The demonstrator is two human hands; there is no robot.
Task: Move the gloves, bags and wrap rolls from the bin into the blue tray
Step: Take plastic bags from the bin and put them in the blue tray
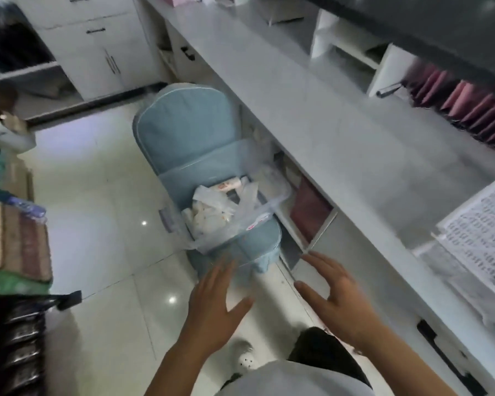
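Observation:
A pale blue padded seat [183, 130] stands on the floor beside the counter. On its lower part sits a clear plastic bin [180, 224] holding white plastic bags [212, 212] and a wrap roll [229, 184] with red print. My left hand [215, 304] hovers just in front of the bin, fingers spread and straight, holding nothing. My right hand [335, 292] is beside it to the right, fingers loosely bent, also empty. Neither hand touches the bin. The view is blurred by motion.
A long white counter [312, 115] runs along the right, with open shelves under it holding pink folded items [309, 210]. Pink packets [475, 110] and a printed sheet [480, 232] lie on top. Stacked goods [15, 238] stand at the left. The floor is glossy white tile [97, 195].

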